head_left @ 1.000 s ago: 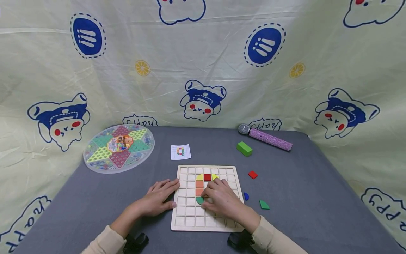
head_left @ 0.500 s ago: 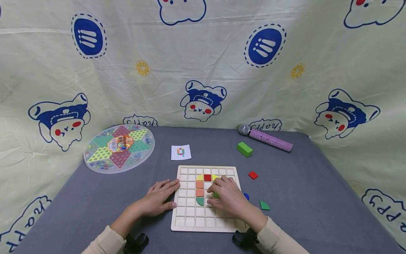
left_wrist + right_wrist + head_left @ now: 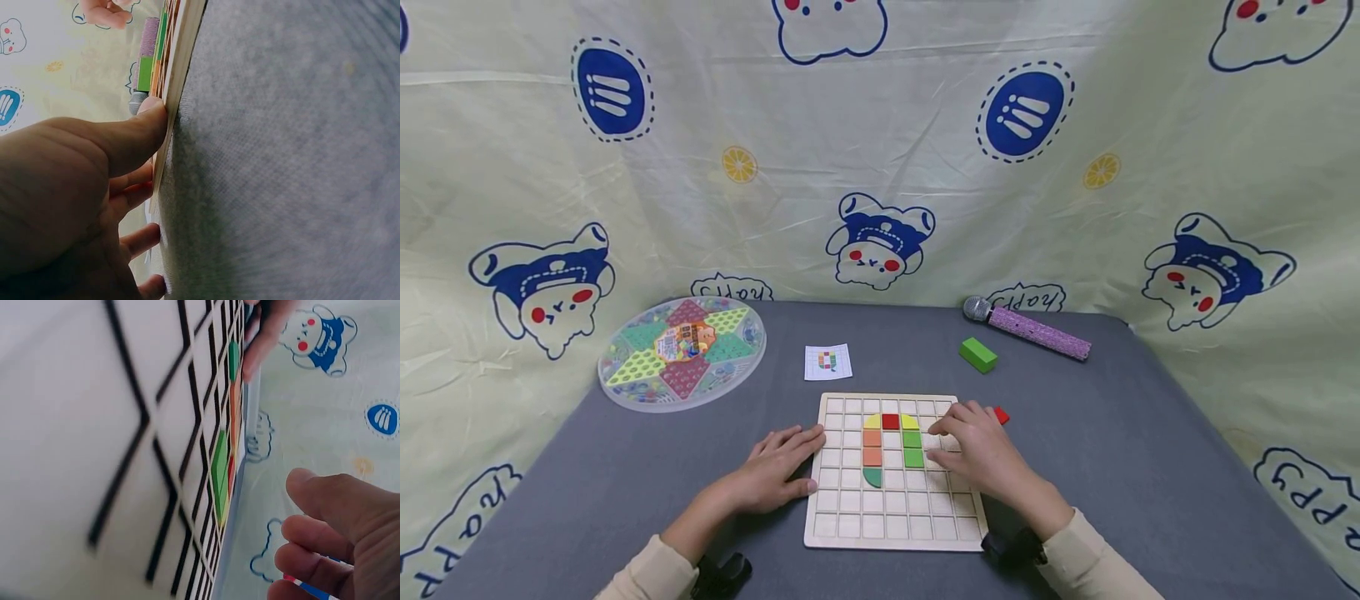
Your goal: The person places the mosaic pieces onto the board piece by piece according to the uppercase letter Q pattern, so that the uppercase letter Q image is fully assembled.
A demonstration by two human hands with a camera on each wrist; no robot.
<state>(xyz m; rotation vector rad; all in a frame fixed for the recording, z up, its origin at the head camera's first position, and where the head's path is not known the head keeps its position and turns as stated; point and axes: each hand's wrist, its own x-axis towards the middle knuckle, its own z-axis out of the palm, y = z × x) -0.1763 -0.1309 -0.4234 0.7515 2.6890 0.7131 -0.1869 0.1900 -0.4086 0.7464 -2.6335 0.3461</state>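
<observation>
Head: coloured tiles (image 3: pixel 891 422) sit mostly toward twelve o'clock on the gridded board (image 3: pixel 896 503); the left hand (image 3: pixel 771 469), fingers extended, touches its nine-o'clock edge. Left wrist: thumb (image 3: pixel 152 117) against rim, presumably to steady it. Right wrist: right hand (image 3: pixel 353 534) loosely curled, empty.

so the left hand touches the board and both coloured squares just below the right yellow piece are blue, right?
Not quite: the head view shows both coloured squares are green, not blue. The left hand does touch the board.
</observation>
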